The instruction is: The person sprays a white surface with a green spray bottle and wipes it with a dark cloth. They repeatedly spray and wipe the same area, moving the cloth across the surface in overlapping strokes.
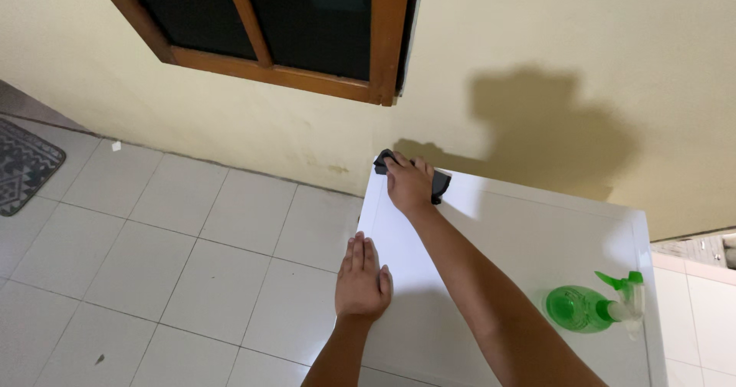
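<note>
**A:** What am I looking at, biggest things first?

**B:** From my feed: a cream wall [537, 42] with a wood-framed dark window [307, 19], a white tiled floor [176, 264] with a patterned grey mat [23, 164] at its far left edge. Then the white cabinet top [529, 241] pushed against the wall.

**A:** And the hands?

**B:** The right hand [408, 184] is at the far left corner of the top, fingers curled and pressed down on a dark grey cloth [438, 181]. The left hand [362, 276] lies flat, fingers together, holding nothing, on the top's left edge.

**A:** Anything else up there?

**B:** A green spray bottle [586, 306] lying on its side near the right edge, well apart from both hands.

**A:** How far along is the wiping?

**B:** I'd judge I can't say much: the surface looks evenly white, with no visible wet streaks or dirt, so cleaned and uncleaned parts can't be told apart.
</note>
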